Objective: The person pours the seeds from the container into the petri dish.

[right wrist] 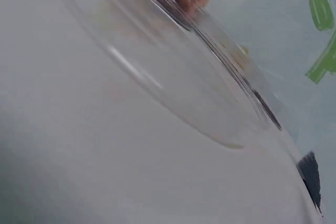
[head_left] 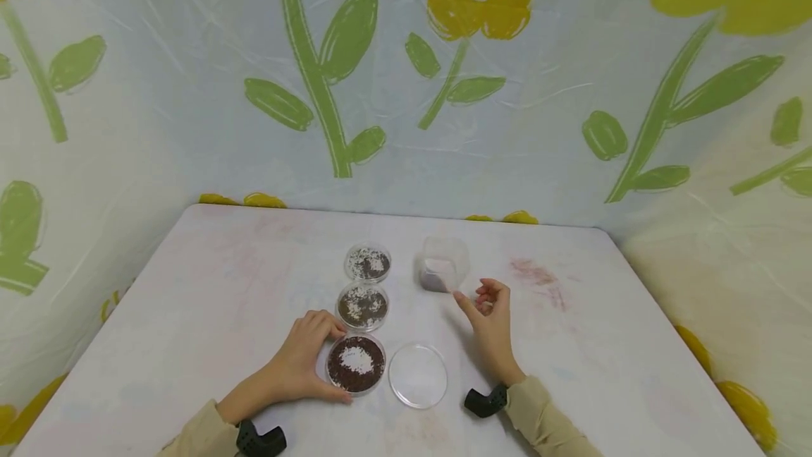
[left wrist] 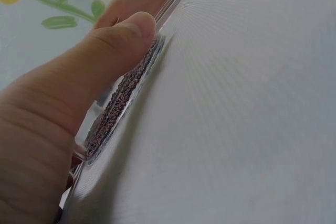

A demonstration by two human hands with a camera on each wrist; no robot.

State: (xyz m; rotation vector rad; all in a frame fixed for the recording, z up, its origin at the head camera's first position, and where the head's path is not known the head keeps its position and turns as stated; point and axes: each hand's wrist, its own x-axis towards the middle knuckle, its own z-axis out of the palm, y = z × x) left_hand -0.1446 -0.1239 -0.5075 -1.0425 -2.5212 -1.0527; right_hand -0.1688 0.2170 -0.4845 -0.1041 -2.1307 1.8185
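Note:
My left hand (head_left: 303,358) holds the nearest petri dish (head_left: 357,365), with the thumb along the near rim and the fingers at the far-left side. Dark brown granules fill this dish, topped by a patch of white powder. The left wrist view shows the thumb against the rim, with the granules (left wrist: 123,95) seen edge-on. My right hand (head_left: 491,323) hovers with loosely bent fingers, its thumb close to a clear plastic container (head_left: 444,263) of greyish material. Nothing shows in its grasp. Between the hands lies a clear round lid (head_left: 418,376), blurred in the right wrist view.
Two more petri dishes, a middle one (head_left: 363,307) and a far one (head_left: 368,263), stand in a column beyond the held dish. Both contain dark granules sprinkled with white. Behind the white table (head_left: 254,266) hangs a flower-printed sheet (head_left: 539,132).

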